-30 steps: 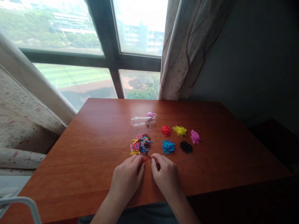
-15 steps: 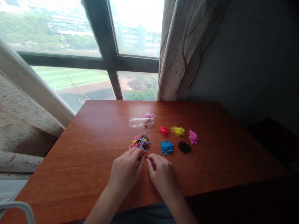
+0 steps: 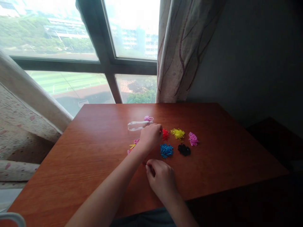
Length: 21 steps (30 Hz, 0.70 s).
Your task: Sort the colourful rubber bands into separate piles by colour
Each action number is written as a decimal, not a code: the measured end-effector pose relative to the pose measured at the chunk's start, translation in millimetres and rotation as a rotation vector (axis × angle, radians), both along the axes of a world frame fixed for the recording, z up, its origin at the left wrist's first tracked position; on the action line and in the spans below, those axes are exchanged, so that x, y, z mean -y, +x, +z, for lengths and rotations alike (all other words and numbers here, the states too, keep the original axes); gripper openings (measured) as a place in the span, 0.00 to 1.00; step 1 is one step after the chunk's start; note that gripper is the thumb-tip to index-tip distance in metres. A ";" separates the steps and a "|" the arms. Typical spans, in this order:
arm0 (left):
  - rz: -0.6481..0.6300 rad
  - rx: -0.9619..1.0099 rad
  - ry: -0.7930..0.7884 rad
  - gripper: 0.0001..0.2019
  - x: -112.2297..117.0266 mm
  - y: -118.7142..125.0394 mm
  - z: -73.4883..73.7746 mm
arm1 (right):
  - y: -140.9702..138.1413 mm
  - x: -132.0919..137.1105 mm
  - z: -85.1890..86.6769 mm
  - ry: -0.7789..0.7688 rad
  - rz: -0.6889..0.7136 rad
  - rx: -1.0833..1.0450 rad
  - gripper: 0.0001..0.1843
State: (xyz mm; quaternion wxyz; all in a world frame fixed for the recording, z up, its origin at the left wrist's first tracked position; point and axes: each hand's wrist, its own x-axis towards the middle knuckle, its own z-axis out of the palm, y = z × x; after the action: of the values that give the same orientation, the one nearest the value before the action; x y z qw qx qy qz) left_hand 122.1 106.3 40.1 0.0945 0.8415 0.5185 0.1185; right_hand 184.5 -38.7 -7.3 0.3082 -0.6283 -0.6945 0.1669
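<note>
My left hand (image 3: 151,136) reaches across to the small red rubber band pile (image 3: 165,134), its fingers closed and bent down at the pile's left edge. What sits in its fingertips cannot be made out. Closer to me, my right hand (image 3: 162,175) is held in a pinch above the desk, with a thin dark rubber band showing at its fingertips. A mixed-colour rubber band pile (image 3: 133,146) lies mostly hidden behind my left forearm. Blue rubber bands (image 3: 167,151) lie between the two hands and to the right.
Black rubber bands (image 3: 184,149), yellow rubber bands (image 3: 178,134) and pink rubber bands (image 3: 193,139) form separate heaps on the right. A clear plastic bottle-like container (image 3: 135,126) lies behind my left hand, beside a pink item (image 3: 148,118). The wooden desk (image 3: 94,135) meets a window and curtains.
My left hand has moved away from my right fingertips, forward and right to the red pile. The right hand has stayed nearly in place, still pinching. The view has shifted slightly.
</note>
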 end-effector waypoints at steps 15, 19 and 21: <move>-0.054 0.409 0.016 0.07 91.0 -70.2 -0.8 | 1.3 1.6 -1.5 0.009 -0.002 -0.073 0.07; -0.078 0.509 0.013 0.07 115.1 -90.0 -9.6 | 4.2 4.4 -0.8 0.001 -0.006 -0.183 0.07; -0.066 0.519 0.017 0.07 122.1 -98.9 -16.4 | 6.2 6.6 -2.3 -0.004 -0.031 -0.216 0.08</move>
State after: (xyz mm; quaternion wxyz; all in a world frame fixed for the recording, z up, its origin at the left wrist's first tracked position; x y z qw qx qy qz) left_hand 23.2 -15.8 23.8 0.2213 0.8001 0.4482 0.3317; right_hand 190.7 -45.3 -9.6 0.3825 -0.6179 -0.6472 0.2300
